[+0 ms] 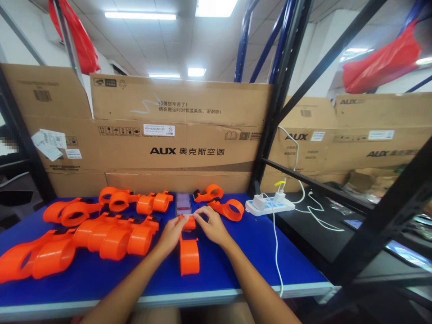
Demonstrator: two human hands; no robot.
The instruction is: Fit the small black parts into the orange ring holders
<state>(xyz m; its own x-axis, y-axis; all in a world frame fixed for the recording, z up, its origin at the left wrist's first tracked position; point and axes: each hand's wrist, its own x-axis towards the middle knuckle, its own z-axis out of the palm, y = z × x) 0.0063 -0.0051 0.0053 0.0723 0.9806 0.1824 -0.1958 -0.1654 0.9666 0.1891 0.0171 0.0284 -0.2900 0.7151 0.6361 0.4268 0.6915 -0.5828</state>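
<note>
My left hand [173, 233] is closed, its thumb and fingers pinching an orange plastic tape dispenser [187, 223] over the middle of the table. From the other side, my right hand [213, 226] has its thumb and bent fingers at the same piece's right edge; the exact contact is hard to see. Just below, nearer to me, another orange tape dispenser [189, 257] lies on the blue table top. Whether the two pieces touch is hidden by my fingers. Right behind my hands lies a phone [183, 204] with its screen lit.
Several orange dispensers [114, 240] with black ends lie in rows to the left. Two more [232, 210] are at the back right. A white power strip [270, 204] with plugs trails a cable [276, 252] over the front edge. Cardboard [185, 130] walls the back; a black rack post [270, 117] stands right.
</note>
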